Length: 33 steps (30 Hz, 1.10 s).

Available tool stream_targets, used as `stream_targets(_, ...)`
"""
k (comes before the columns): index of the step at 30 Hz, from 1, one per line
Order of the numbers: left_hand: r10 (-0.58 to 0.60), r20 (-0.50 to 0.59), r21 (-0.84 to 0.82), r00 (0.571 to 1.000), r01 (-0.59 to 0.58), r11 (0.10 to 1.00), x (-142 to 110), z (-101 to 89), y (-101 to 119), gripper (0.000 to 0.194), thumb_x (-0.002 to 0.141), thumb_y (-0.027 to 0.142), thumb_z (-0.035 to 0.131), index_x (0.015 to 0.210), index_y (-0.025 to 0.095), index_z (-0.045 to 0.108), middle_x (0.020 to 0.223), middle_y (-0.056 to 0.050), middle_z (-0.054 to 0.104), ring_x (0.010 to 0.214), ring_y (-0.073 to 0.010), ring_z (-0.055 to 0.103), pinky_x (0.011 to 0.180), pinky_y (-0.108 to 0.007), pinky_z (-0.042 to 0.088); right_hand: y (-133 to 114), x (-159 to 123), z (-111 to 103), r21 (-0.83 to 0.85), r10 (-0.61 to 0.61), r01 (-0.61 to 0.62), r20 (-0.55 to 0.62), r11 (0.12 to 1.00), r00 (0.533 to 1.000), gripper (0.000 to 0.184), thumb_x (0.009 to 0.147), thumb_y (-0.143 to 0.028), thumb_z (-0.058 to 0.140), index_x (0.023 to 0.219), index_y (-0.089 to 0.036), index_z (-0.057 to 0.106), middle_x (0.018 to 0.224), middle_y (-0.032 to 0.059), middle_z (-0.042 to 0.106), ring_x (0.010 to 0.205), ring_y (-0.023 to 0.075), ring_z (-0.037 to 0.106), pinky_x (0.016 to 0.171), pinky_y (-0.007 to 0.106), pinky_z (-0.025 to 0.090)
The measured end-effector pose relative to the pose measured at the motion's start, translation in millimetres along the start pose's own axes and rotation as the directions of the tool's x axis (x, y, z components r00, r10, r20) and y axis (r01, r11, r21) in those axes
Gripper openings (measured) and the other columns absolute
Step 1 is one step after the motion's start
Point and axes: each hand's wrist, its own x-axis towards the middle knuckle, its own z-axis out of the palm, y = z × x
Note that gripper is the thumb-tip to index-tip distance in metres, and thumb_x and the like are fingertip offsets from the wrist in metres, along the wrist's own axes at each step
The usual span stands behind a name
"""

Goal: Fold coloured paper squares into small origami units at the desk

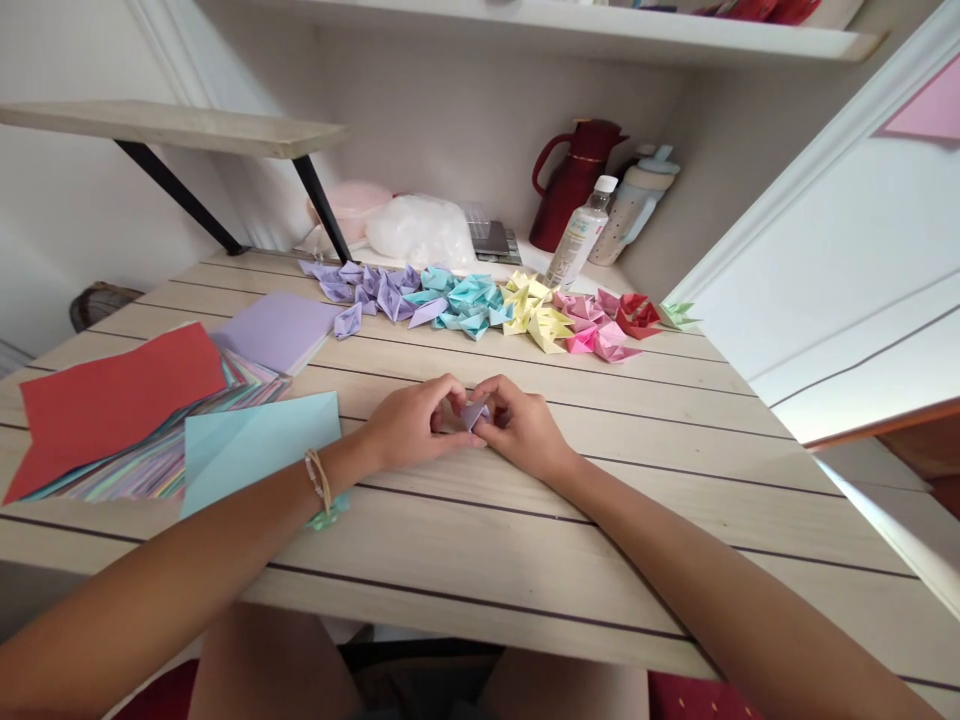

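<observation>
Head view, near to far: forearms, two, the left rising from the lower left corner with a bracelet at the wrist, the right from the lower right; both angle inward over the slatted table.

Folded purple paper, one, small, at the centre of the frame, between the hands; judged very light, crisp along its creases, softer across the flat faces, not slippery, easily crushed or torn; best taken by a creased edge or layered corner, with fingertip pressure only.

Right hand, one, back uppermost, forefinger arched, thumb and forefinger closed together on the paper's right and near side; left hand, one, curled in an open loop, fingertips at the paper's left side; whether these pinch it or merely steady it, cannot tell.

Folded pieces, one row, upper middle of the frame: purple, blue, yellow, pink, red, green; beyond them, a white-capped bottle.
</observation>
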Motion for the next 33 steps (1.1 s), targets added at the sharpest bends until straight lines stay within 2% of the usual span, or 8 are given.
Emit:
stream_targets(4, -0.011, 0.017, -0.069, 1.0, 0.012, 0.998, 0, -0.4, 2, 0.036, 0.067, 0.045, 0.068, 0.09, 0.021, 0.054, 0.069, 0.003, 0.058, 0.058, -0.0115, 0.052, 0.054, -0.023, 0.039, -2, -1, 0, 0.001, -0.02, 0.02, 0.043, 1.0, 0.999, 0.021, 0.074, -0.019, 0.057, 0.094, -0.023, 0.052, 0.062, -0.0057, 0.056, 0.051, 0.0093, 0.05, 0.053, 0.02, 0.039)
stream_targets(7, -0.043, 0.018, -0.183, 0.999, 0.046, 0.982, 0, -1.3, 2, 0.036, 0.069, 0.045, 0.068, 0.091, 0.02, 0.055, 0.07, 0.002, 0.061, 0.058, -0.0114, 0.054, 0.055, -0.023, 0.042, -3, 0, -2, 0.033, -0.031, 0.03, 0.05, 0.999, 0.998, 0.016, 0.078, -0.023, 0.055, 0.095, -0.022, 0.052, 0.063, -0.0045, 0.056, 0.051, 0.0095, 0.05, 0.052, 0.02, 0.039)
stream_targets(12, -0.117, 0.006, -0.47, 0.993, 0.106, 0.877, 3, -1.4, -2, 0.034, 0.076, 0.044, 0.062, 0.094, 0.016, 0.056, 0.088, -0.006, 0.066, 0.072, -0.0149, 0.063, 0.062, -0.026, 0.05, -2, 1, -4, 0.118, -0.035, 0.032, 0.019, 0.993, 0.999, 0.022, 0.085, -0.031, 0.051, 0.104, -0.021, 0.052, 0.064, -0.003, 0.058, 0.052, 0.01, 0.05, 0.051, 0.02, 0.039)
stream_targets(15, -0.12, 0.022, -0.571, 0.993, 0.111, 0.814, 6, -0.9, -7, 0.032, 0.079, 0.042, 0.059, 0.095, 0.014, 0.058, 0.092, -0.008, 0.066, 0.077, -0.0163, 0.064, 0.069, -0.03, 0.052, -3, 2, -4, 0.16, -0.031, 0.026, 0.025, 0.987, 0.999, 0.029, 0.085, -0.035, 0.052, 0.11, -0.02, 0.05, 0.066, -0.0022, 0.059, 0.053, 0.0101, 0.051, 0.05, 0.021, 0.039)
stream_targets(18, -0.127, 0.017, -0.594, 0.992, 0.112, 0.797, 7, -0.8, -10, 0.031, 0.08, 0.041, 0.058, 0.095, 0.014, 0.059, 0.09, -0.008, 0.066, 0.075, -0.0157, 0.063, 0.071, -0.031, 0.053, -3, 2, -3, 0.181, -0.024, 0.017, 0.034, 0.983, 0.999, 0.032, 0.086, -0.036, 0.052, 0.113, -0.02, 0.05, 0.067, -0.0018, 0.059, 0.054, 0.0102, 0.052, 0.05, 0.021, 0.04)
stream_targets(25, -0.14, -0.01, -0.56, 0.99, 0.11, 0.821, 8, -1.4, -12, 0.032, 0.081, 0.044, 0.057, 0.093, 0.015, 0.061, 0.087, -0.005, 0.065, 0.067, -0.0125, 0.06, 0.065, -0.027, 0.05, 1, 2, -4, 0.306, 0.025, -0.046, 0.071, 0.951, 0.997, 0.032, 0.09, -0.036, 0.045, 0.118, -0.021, 0.047, 0.071, 0.0005, 0.061, 0.059, 0.0126, 0.059, 0.054, 0.024, 0.046)
stream_targets(30, -0.143, -0.029, -0.548, 0.989, 0.103, 0.83, 8, -2.9, -12, 0.033, 0.081, 0.045, 0.056, 0.091, 0.015, 0.06, 0.082, -0.004, 0.064, 0.065, -0.0124, 0.058, 0.064, -0.026, 0.048, 2, 4, -3, 0.355, 0.063, -0.091, 0.09, 0.93, 0.994, 0.032, 0.088, -0.04, 0.048, 0.114, -0.021, 0.049, 0.069, 0.0, 0.061, 0.057, 0.0123, 0.059, 0.053, 0.023, 0.046)
stream_targets(33, -0.154, -0.044, -0.542, 0.987, 0.106, 0.834, 9, -3.3, -14, 0.033, 0.082, 0.046, 0.053, 0.088, 0.015, 0.059, 0.075, -0.003, 0.061, 0.064, -0.0126, 0.058, 0.063, -0.025, 0.048, 0, 4, -3, 0.377, 0.074, -0.099, 0.081, 0.921, 0.994, 0.038, 0.083, -0.042, 0.055, 0.114, -0.021, 0.048, 0.072, 0.0005, 0.062, 0.056, 0.0114, 0.057, 0.052, 0.023, 0.045)
